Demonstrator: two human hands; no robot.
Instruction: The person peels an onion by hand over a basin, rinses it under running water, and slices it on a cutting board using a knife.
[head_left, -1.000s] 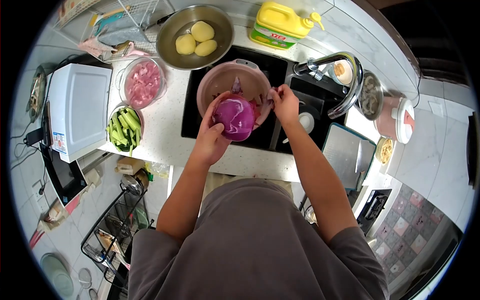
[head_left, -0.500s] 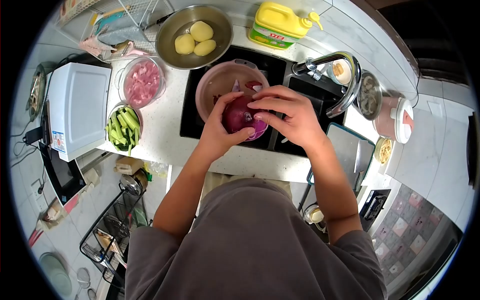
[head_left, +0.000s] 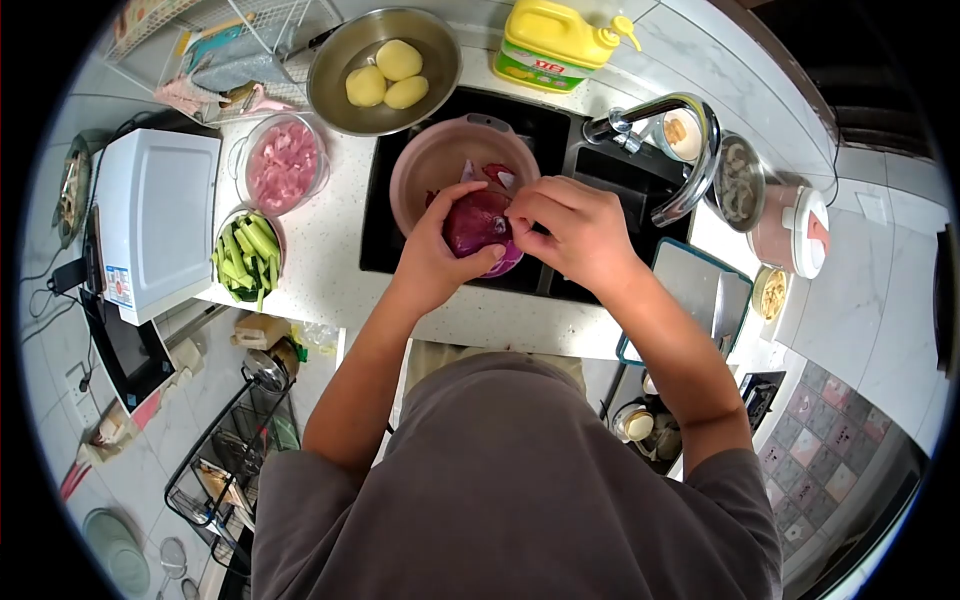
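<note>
A dark purple red onion (head_left: 475,222) is cupped in my left hand (head_left: 428,262), with fingers behind it and the thumb across its near side. The thumb and fingertips of my right hand (head_left: 572,228) are pinched at the onion's right edge, on its outer skin. Below both hands is a pink basin (head_left: 402,180) standing in the black sink (head_left: 378,235). Pieces of purple onion skin (head_left: 498,175) lie in the basin. Something bright purple shows under the onion, partly hidden by my left hand.
Behind the sink are a steel bowl (head_left: 335,105) with peeled potatoes (head_left: 400,60) and a yellow detergent bottle (head_left: 553,45). Bowls of raw meat (head_left: 283,162) and cut cucumber (head_left: 245,255) stand left. To the right are a faucet (head_left: 705,150) and a cutting board (head_left: 685,285) with a knife (head_left: 722,305).
My right hand's spread fingers have closed into a pinch at the onion's right edge, and the hand has shifted slightly right. My left hand keeps holding the onion, which is turned a little.
</note>
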